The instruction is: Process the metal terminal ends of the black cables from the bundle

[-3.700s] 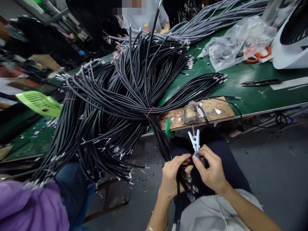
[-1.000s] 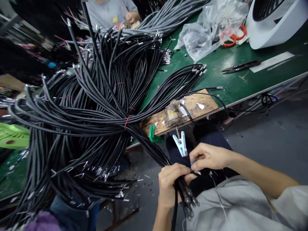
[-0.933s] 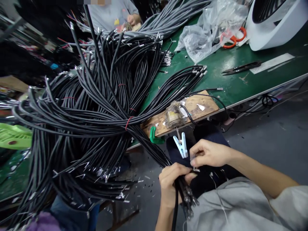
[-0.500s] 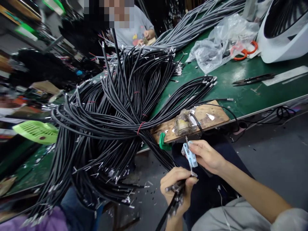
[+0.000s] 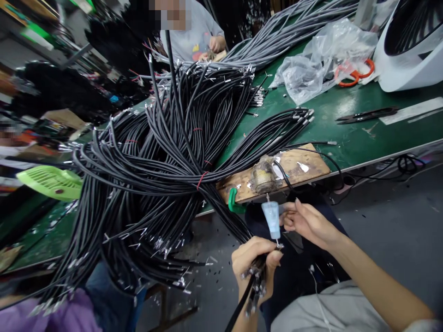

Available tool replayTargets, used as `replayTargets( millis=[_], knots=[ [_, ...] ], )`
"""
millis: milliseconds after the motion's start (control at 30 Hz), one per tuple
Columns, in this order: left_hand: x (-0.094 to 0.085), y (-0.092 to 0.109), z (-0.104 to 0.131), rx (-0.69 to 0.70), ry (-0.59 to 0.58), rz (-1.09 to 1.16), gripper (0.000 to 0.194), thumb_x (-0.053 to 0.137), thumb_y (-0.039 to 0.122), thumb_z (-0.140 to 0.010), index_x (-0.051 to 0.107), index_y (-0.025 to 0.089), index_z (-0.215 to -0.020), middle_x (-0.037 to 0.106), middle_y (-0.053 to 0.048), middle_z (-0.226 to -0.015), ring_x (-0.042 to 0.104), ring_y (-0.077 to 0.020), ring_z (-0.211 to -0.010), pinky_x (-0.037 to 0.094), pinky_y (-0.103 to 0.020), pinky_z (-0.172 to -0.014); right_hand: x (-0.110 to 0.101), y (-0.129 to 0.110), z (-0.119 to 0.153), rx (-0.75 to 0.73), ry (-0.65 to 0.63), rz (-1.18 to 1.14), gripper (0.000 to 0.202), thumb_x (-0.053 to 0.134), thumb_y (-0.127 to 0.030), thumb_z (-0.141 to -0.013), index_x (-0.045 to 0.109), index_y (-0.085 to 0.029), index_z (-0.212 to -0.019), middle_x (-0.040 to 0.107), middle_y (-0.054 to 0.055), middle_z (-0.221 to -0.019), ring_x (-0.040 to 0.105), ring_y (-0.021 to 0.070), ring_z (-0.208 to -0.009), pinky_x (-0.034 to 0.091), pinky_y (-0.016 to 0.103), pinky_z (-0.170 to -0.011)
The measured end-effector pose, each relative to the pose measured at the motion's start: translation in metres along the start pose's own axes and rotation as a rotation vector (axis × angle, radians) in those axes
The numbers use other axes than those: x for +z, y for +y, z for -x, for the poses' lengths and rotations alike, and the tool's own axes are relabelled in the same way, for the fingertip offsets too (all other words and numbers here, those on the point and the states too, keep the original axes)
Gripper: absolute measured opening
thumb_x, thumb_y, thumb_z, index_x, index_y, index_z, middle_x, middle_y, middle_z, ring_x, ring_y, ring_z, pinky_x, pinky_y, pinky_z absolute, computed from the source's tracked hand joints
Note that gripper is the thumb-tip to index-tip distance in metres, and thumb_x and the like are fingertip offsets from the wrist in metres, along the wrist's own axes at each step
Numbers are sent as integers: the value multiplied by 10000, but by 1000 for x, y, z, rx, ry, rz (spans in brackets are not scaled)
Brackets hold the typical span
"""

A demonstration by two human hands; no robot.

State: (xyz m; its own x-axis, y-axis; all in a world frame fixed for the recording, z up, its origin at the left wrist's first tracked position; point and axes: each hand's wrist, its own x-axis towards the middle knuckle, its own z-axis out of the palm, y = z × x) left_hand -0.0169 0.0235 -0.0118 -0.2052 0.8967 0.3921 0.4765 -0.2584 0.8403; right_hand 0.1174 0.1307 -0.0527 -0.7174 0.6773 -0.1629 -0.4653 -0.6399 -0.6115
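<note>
My left hand (image 5: 254, 269) is closed around the ends of several black cables (image 5: 238, 304). From its fingertips a thin silvery end points up to a light blue clip (image 5: 272, 219), which is blurred. Above the clip, a thin shaft joins it to a grimy small motor (image 5: 266, 177) on a wooden board (image 5: 316, 161). Just right of the clip is my right hand (image 5: 308, 223), with fingers partly curled, apart and holding nothing. Whether its fingertips touch the clip's side I cannot tell.
A big pile of black cables (image 5: 194, 115) covers the green table (image 5: 353, 143). A green clamp (image 5: 233, 200) grips the board's left end. Farther off are plastic bags (image 5: 304, 74), orange-handled scissors (image 5: 356, 76), black snips (image 5: 367, 114) and a white fan (image 5: 398, 69). Another person (image 5: 197, 32) works across the table.
My right hand has let go of the light blue clip and moved slightly right. The clip has turned from sharp to blurred. My left hand keeps its hold on the cables.
</note>
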Motion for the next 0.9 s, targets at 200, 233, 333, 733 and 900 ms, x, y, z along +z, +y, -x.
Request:
replayTargets(
  millis=[200, 233, 333, 733, 900],
  knots=[
    [-7, 0, 2, 64, -50, 44, 32, 684, 167, -799, 681, 156, -769, 676, -22, -634, 628, -127, -561, 493, -225, -561, -14, -5, 26, -76, 96, 409, 277, 656, -409, -837, 667, -138, -781, 579, 11, -682, 486, 101, -638, 362, 236, -605],
    [-8, -1, 2, 83, -69, 54, 17, 690, 162, -795, 685, 155, -780, 679, -24, -641, 633, -130, -569, 500, -227, -568, -12, -5, 30, -80, 88, 470, 276, 651, -396, -842, 647, -140, -742, 566, 3, -661, 492, 103, -631, 368, 238, -605],
    [-12, -7, 0, 117, -168, 81, 50, 709, 204, -790, 698, 156, -797, 694, -43, -672, 649, -143, -595, 511, -236, -584, 2, -7, 37, -111, 53, 606, 273, 634, -368, -851, 612, -145, -694, 528, -11, -625, 473, 102, -587, 365, 239, -561],
    [-19, -1, -2, -64, -497, -26, 152, 562, 154, -779, 578, 150, -628, 484, 13, -535, 437, -98, -473, 335, -216, -487, 41, 1, 53, -746, -41, 1053, 142, 650, -146, -836, 648, -152, -978, 626, 66, -804, 530, 170, -737, 455, 320, -681],
    [-30, 5, 2, -171, -602, -133, 89, 557, 111, -748, 628, 143, -704, 502, 9, -574, 466, -111, -508, 356, -216, -510, 41, 10, 57, -649, -76, 1068, 113, 584, -126, -853, 642, -169, -940, 620, 75, -805, 536, 189, -742, 450, 341, -697]
  ],
)
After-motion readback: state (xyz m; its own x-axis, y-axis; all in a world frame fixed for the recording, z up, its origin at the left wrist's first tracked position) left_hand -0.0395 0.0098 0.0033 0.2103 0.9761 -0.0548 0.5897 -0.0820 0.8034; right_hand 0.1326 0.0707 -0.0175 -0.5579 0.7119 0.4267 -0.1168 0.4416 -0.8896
